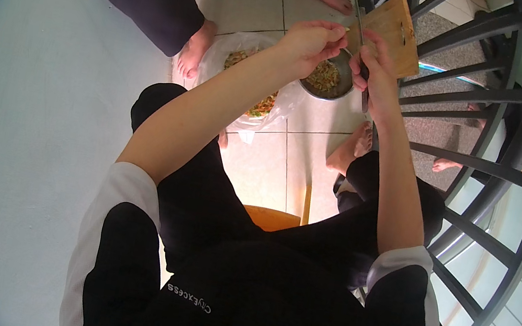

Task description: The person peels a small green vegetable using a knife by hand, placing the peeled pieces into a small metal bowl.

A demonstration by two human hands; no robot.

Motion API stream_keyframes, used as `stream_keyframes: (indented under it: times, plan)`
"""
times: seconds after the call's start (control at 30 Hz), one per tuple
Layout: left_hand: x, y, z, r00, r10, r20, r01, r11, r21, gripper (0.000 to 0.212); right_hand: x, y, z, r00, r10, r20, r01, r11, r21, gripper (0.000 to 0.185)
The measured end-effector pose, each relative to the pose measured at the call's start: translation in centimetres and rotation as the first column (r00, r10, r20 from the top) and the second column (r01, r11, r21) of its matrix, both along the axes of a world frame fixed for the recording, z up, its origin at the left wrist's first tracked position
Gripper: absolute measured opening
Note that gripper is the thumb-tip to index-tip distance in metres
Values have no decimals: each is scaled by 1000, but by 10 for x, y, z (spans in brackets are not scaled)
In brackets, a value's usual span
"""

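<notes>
My left hand (316,44) pinches a small pale piece of food (347,29) between thumb and fingertips. My right hand (377,73) grips a knife (366,100) by its dark handle, the thin blade pointing away from me beside the cutting board. Below both hands, a metal bowl (347,76) on the floor holds chopped pale food (322,77). Left of the bowl lies a clear plastic bag (286,102) with chopped orange, green and brown food, partly hidden by my left forearm. A wooden cutting board (396,35) leans by the railing, just beyond my right hand.
Dark metal railing (471,161) curves along the right, with stone steps (433,109) and another person's foot (446,166) behind it. Another person's bare feet (196,49) and knee are at upper left. A pale wall (37,123) fills the left. Orange seat (272,219) shows under me.
</notes>
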State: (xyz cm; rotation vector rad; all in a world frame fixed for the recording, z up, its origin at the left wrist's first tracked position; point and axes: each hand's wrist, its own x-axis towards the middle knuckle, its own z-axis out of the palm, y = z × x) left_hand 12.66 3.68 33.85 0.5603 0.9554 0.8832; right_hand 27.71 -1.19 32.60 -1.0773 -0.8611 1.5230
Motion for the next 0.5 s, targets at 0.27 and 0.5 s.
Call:
stream_keyframes:
  times: [0.27, 0.5]
  plan:
    - [0, -1, -3, 998, -56, -30, 56, 998, 15, 19, -4, -4, 1, 994, 102, 49, -106, 990, 95, 30]
    - [4, -1, -3, 999, -41, -12, 41, 999, -7, 14, -6, -5, 1, 995, 81, 59, -85, 994, 71, 32]
